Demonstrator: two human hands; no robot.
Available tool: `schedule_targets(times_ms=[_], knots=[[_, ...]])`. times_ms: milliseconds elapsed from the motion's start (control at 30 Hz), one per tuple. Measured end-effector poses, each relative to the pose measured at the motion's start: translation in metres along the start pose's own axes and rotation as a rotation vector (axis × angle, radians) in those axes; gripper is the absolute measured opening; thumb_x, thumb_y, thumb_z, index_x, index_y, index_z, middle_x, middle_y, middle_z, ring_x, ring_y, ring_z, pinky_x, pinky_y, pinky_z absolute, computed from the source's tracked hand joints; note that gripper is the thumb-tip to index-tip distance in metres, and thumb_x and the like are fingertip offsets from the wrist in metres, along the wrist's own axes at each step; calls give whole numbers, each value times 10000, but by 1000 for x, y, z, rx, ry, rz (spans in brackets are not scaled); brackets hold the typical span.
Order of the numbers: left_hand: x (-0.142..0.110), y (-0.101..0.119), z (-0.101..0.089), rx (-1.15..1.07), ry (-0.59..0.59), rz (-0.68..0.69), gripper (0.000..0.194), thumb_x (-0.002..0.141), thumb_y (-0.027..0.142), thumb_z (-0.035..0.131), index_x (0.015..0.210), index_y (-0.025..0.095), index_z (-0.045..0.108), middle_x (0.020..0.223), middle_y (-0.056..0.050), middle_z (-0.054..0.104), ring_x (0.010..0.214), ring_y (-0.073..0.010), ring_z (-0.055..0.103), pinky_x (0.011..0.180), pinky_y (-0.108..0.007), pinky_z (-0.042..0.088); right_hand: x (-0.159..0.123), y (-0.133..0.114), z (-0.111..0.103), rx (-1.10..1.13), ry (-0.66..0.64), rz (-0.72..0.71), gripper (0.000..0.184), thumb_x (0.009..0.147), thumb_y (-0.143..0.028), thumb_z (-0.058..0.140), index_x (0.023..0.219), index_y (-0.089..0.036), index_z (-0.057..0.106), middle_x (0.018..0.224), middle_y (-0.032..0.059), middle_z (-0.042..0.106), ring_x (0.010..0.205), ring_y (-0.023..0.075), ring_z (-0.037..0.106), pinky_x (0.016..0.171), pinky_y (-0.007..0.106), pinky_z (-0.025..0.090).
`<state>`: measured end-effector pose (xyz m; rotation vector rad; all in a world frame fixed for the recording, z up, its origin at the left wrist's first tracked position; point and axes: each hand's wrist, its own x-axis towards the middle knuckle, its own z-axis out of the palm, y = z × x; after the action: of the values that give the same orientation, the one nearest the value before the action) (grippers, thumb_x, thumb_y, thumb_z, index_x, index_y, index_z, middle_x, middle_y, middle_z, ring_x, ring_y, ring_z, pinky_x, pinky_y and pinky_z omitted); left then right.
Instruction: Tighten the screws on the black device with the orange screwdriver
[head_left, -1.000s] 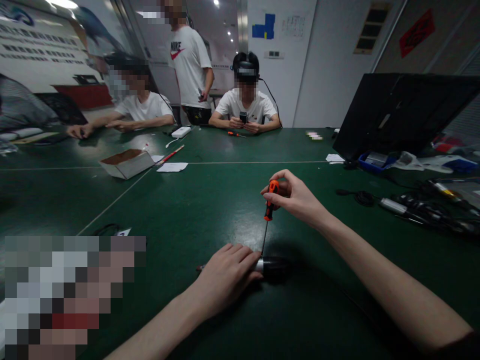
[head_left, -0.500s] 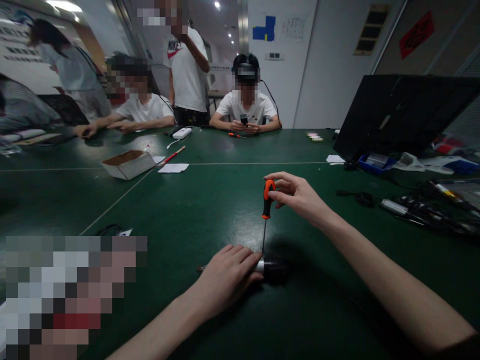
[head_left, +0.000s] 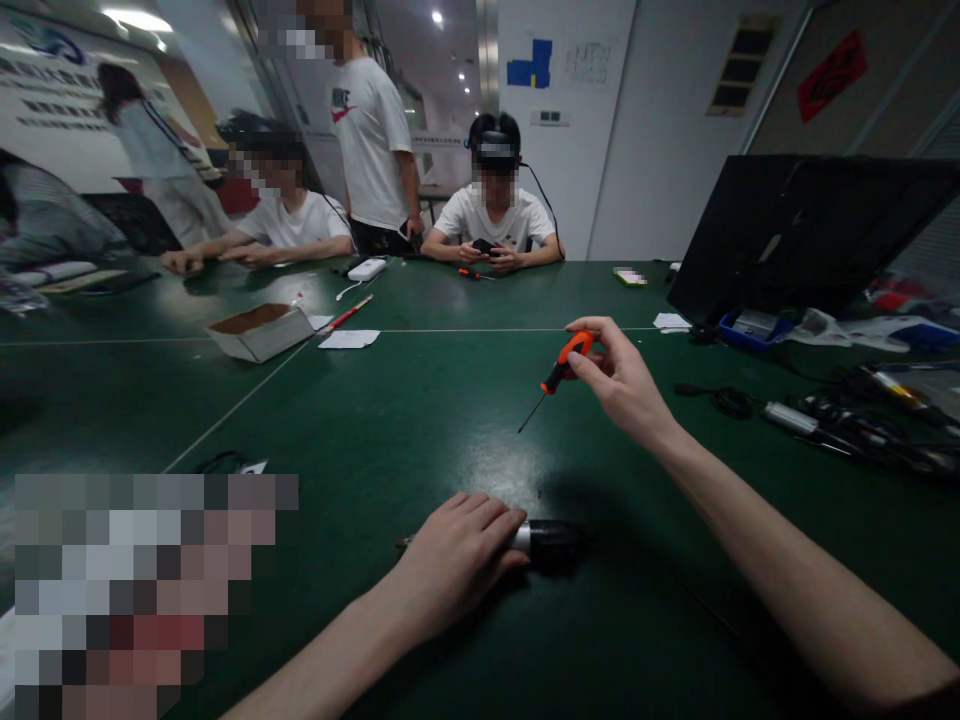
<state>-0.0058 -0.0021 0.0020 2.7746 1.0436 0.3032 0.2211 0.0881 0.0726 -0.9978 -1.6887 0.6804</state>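
My left hand (head_left: 469,540) is closed over a silver and black cylindrical tool (head_left: 556,543) lying on the green table (head_left: 420,420). Its black end sticks out to the right, and a thin tip shows past my hand on the left; the middle is hidden under my fingers. Up and to the right, my right hand (head_left: 611,375) grips an orange and black screwdriver (head_left: 564,364) by its handle. The screwdriver is tilted, its tip pointing down-left, in the air and apart from the tool. A tiny dark piece (head_left: 539,493), too small to name, shows just above the tool.
A white open box (head_left: 262,340), a red pencil-like stick (head_left: 349,312) and paper (head_left: 349,340) lie at left. On the right are a black monitor (head_left: 810,240), a blue tray (head_left: 752,328) and a similar silver tool (head_left: 791,418) among cables. Several people sit or stand across the table.
My right hand has lifted the screwdriver up and right, off the cylindrical tool, and tilted it from upright. My left hand has stayed on the tool. Across the table, the standing person has lowered an arm.
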Motion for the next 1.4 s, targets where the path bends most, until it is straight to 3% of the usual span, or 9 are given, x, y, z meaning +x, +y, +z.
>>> schedule_targets(times_ms=[200,300,367,467,600,767,900,1067,1400], knots=[[0,-1,2,-5,-11,-4,247,948,306,556,1159,179,565,1000,-67,648,849,-228,586,724,-337,451,-2,-7,-2,-211,68,-151,188,914,-185,338,1065,-206,447,980,60,505,840,169,555,790,351,460],[-1,-2,3,-5,-9,-4,242,944,302,568,1154,181,564,995,-61,647,855,-225,588,726,-331,448,-5,-16,-5,-332,42,-191,193,876,-151,361,1023,-206,474,1003,69,491,864,183,519,795,347,422],[-1,-2,3,-6,-5,-2,237,944,298,569,1152,186,565,988,-56,645,858,-220,588,727,-324,447,-7,-21,-8,-415,-65,-184,196,821,-128,434,978,-204,523,953,54,516,832,180,509,764,326,402],[-1,-2,3,-4,-2,1,252,932,290,587,1161,189,562,992,-59,645,859,-221,588,726,-322,445,-11,-17,-14,-507,-352,-118,241,738,-95,528,935,-201,616,828,19,582,731,153,530,690,280,388],[0,-2,2,-13,-18,4,275,911,280,608,1168,197,551,1007,-56,642,865,-229,589,727,-336,446,-17,4,-13,-569,-673,5,178,760,-159,601,917,-176,685,847,51,672,753,168,598,667,264,407],[-1,-2,0,-29,-3,18,248,928,302,569,1152,198,549,989,-58,637,869,-228,589,733,-335,443,-25,23,1,-580,-919,74,250,747,-316,705,960,-187,691,877,40,683,747,172,619,593,245,416],[-2,-2,0,-39,10,30,231,943,317,540,1140,198,554,979,-59,632,857,-219,584,729,-321,438,-30,28,15,-571,-1016,78,244,798,-330,690,992,-184,670,947,38,681,851,183,634,711,284,484],[-2,-2,-1,-38,-6,15,242,912,274,589,1139,202,548,991,-51,634,854,-225,585,725,-332,436,-36,34,28,-598,-1028,84,323,926,-353,557,1185,-159,565,1171,82,595,983,199,610,831,414,527],[-1,-2,0,-9,-19,-3,254,910,289,598,1146,210,549,1013,-55,638,884,-227,597,743,-331,446,-34,31,41,-676,-816,86,329,926,-351,557,1205,-178,557,1218,87,574,1020,207,597,855,423,520]])
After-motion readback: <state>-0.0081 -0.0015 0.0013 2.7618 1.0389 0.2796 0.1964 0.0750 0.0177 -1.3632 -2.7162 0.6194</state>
